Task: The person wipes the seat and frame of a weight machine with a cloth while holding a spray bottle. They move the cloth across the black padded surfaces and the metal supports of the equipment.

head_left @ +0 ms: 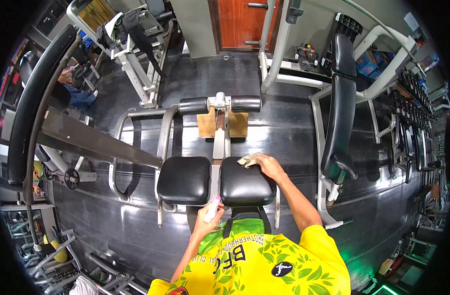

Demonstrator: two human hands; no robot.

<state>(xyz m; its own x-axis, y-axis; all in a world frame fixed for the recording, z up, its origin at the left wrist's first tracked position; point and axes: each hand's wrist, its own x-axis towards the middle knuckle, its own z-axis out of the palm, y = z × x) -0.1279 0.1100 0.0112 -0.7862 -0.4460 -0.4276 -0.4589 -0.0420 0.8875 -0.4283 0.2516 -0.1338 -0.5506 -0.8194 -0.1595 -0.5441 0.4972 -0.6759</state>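
Note:
My right hand [268,166] is closed on a pale cloth [249,160], which rests on the back edge of the right black seat pad [247,184]. In my left hand [206,220] is a white bottle [213,209] with a pink tip, held upright-slanting near the front inner corner of that pad. The left black seat pad [184,180] lies beside it, across a narrow grey frame bar. Beyond the pads are two black foam rollers [246,103] on a white post.
A slanted grey beam [99,140] and a long black pad [35,108] stand at the left. To the right is a tall black backrest [340,118] on a white frame. A person [81,97] is partly visible at the upper left. Dumbbell racks [414,108] line the far right.

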